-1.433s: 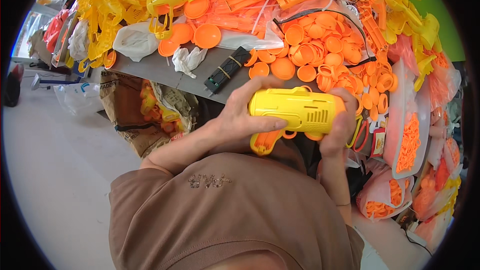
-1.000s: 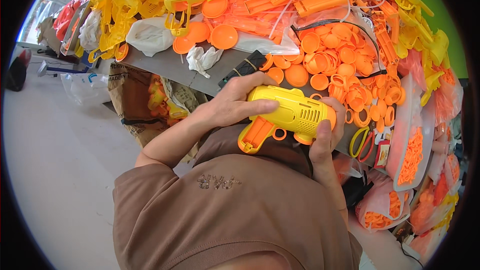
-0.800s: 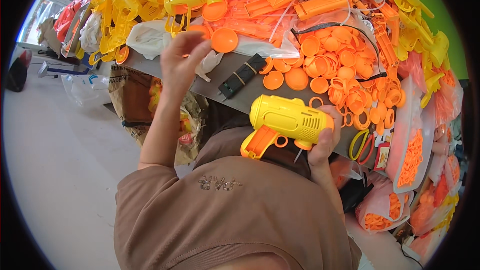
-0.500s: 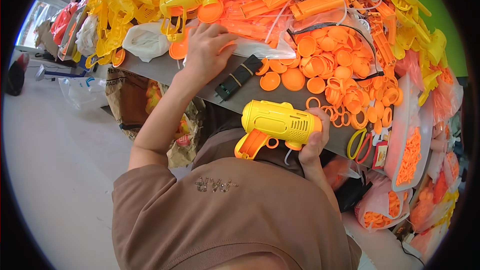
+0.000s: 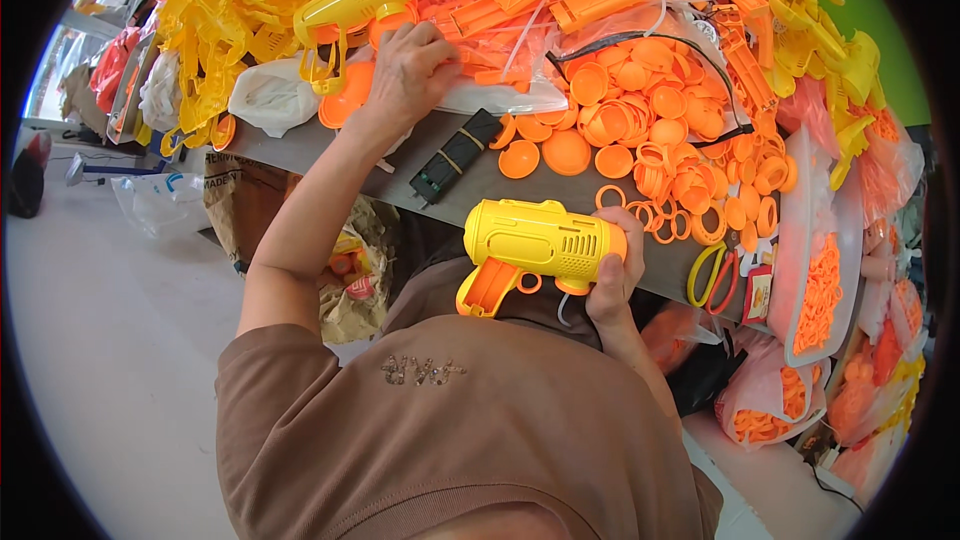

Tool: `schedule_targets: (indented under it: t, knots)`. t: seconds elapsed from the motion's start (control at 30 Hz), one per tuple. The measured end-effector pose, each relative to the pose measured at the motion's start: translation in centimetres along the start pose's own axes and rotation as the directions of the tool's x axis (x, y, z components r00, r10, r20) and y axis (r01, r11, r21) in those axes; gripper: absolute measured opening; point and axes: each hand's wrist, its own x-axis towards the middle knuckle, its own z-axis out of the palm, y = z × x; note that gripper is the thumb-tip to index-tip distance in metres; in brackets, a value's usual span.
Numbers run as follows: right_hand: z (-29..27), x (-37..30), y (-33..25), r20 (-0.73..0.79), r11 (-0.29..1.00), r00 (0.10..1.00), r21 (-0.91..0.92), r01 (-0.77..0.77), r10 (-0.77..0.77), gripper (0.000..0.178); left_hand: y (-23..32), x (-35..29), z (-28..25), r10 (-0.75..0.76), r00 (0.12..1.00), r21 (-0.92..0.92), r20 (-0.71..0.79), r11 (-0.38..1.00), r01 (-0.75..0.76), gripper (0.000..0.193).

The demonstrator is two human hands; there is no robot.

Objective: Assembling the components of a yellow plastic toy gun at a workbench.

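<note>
My right hand [image 5: 612,275] grips the front end of a yellow toy gun [image 5: 540,238], its orange handle part [image 5: 488,288] hanging to the left and a small orange ring-shaped trigger below the body. The gun is held level in front of my chest, off the table's near edge. My left hand [image 5: 412,75] reaches across to a clear plastic bag [image 5: 515,95] of orange parts, its fingers curled and closed at the bag's left end. Whatever those fingertips hold is hidden. Just beyond that hand, another yellow toy gun [image 5: 352,6] rests on the pile.
A black battery-box-like block [image 5: 455,157] with bands lies on the grey table [image 5: 590,180]. Orange caps [image 5: 620,110] and rings are heaped right of it. Scissors [image 5: 712,278] lie at the right edge beside a clear bin [image 5: 822,270]. A paper sack [image 5: 355,310] stands below.
My left hand's fingers have drawn together over the orange parts. My right hand still holds the toy gun, and the whole view has shifted slightly.
</note>
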Motion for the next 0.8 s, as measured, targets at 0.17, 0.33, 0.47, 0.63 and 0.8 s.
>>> schedule_targets:
  t: [0.17,0.33,0.47,0.63,0.8]
  knots:
    - [-0.1,0.0,-0.1,-0.004,0.999,0.999,0.005,-0.035,0.035,0.052,0.8,0.3,-0.6,-0.001,1.0,0.037,0.016,0.999,0.0,0.02]
    - [0.1,0.1,-0.4,-0.03,1.0,0.999,-0.012,-0.025,0.025,0.054,1.3,0.3,-0.6,0.018,0.998,0.121,0.054,0.992,-0.025,0.021]
    - [0.1,0.2,-0.8,-0.019,0.998,0.999,0.049,-0.048,0.049,0.05,1.0,0.2,-0.4,-0.006,0.998,0.11,0.057,0.994,0.0,0.017]
    - [0.1,0.1,-0.8,-0.022,0.998,0.998,0.017,-0.062,0.062,0.055,0.6,0.0,-0.6,-0.004,0.998,0.064,0.056,0.998,0.001,0.015]
    - [0.0,0.0,-0.3,-0.013,0.999,0.999,0.018,-0.045,0.046,0.054,0.2,-0.4,-0.9,0.007,0.999,0.043,0.053,0.999,-0.009,0.016]
